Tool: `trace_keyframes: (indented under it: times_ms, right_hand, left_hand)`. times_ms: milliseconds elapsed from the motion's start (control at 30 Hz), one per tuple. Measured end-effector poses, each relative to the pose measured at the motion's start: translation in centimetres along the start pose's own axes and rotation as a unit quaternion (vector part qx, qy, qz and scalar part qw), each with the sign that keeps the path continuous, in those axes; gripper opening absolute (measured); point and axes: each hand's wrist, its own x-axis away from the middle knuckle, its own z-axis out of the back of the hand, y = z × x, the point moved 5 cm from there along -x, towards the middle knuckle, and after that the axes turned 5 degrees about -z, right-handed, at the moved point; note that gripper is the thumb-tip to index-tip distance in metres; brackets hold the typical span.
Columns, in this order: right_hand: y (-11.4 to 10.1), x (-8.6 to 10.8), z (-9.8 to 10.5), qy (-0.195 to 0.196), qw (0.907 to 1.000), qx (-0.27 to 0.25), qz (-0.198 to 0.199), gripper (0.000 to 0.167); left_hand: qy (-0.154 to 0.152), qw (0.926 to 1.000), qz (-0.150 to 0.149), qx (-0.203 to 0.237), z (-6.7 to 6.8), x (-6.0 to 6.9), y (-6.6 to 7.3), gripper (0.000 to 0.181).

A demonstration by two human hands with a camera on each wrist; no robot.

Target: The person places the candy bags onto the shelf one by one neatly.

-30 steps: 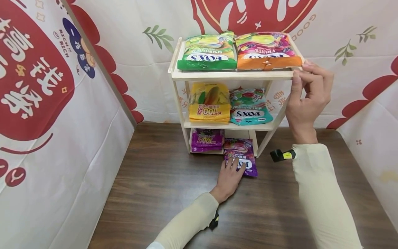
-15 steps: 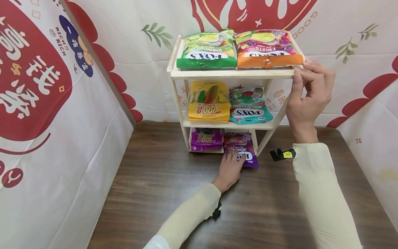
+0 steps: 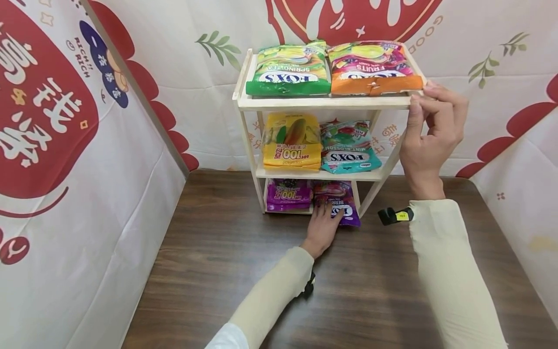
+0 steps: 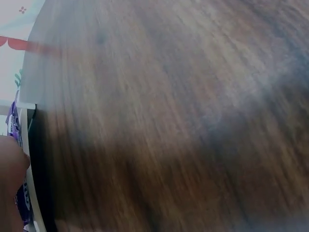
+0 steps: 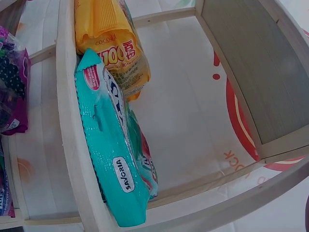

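In the head view a white wooden three-tier shelf (image 3: 324, 103) stands on the table. My left hand (image 3: 321, 227) lies with extended fingers on a purple Fox's Berries candy bag (image 3: 348, 220), which is on the lowest tier with its front end sticking out past the shelf edge. At the shelf's top right corner, my right hand (image 3: 433, 131) pinches the frame between thumb and fingers. Only a blurred part of the left hand (image 4: 10, 174) shows at the edge of the left wrist view. The right wrist view shows the middle tier, without the hand.
A purple Lot 100 bag (image 3: 289, 195) sits left of the Berries bag. Above are a yellow Lot 100 bag (image 3: 292, 143) and a teal Mint Blossom bag (image 3: 350, 148). Green Spring Tea (image 3: 287, 70) and orange-edged Fruits (image 3: 375, 70) bags lie on top. Printed cloth surrounds the table (image 3: 218, 271).
My left hand has moved forward, and the Berries bag has slid deeper into the lowest tier under it. The right hand keeps its hold on the shelf corner.
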Motion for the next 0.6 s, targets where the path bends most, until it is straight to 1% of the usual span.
trace_keyframes:
  times_ms: [100, 200, 300, 367, 433, 500, 600]
  right_hand:
    - [-0.2, 0.0, -0.1, -0.002, 1.0000, 0.005, -0.002, 0.017]
    - [0.2, 0.0, -0.1, -0.001, 1.0000, 0.010, 0.000, 0.017]
    - [0.8, 0.0, 0.0, 0.001, 0.9999, 0.011, 0.001, 0.018]
    - [1.2, 0.0, 0.1, 0.002, 0.9999, 0.011, 0.004, 0.018]
    - [1.4, 0.0, 0.1, 0.001, 0.9999, 0.009, 0.005, 0.019]
    - [1.5, 0.0, 0.1, -0.001, 1.0000, 0.004, 0.009, 0.020]
    - [1.5, 0.0, 0.1, -0.002, 1.0000, -0.002, 0.008, 0.019]
  left_hand:
    - [-0.001, 1.0000, 0.001, -0.007, -0.3, 0.3, 0.1, 0.048]
    - [-0.010, 0.9998, 0.001, -0.017, -0.6, 0.9, 0.6, 0.052]
    - [-0.024, 0.9995, -0.008, -0.021, -0.8, 1.6, 1.5, 0.060]
    - [-0.030, 0.9993, -0.014, -0.019, -1.0, 2.1, 2.1, 0.070]
    - [-0.030, 0.9993, -0.013, -0.019, -1.1, 2.5, 2.5, 0.078]
    - [-0.024, 0.9995, -0.006, -0.019, -1.2, 2.7, 2.8, 0.082]
    - [-0.016, 0.9996, 0.002, -0.021, -1.2, 2.9, 2.8, 0.080]
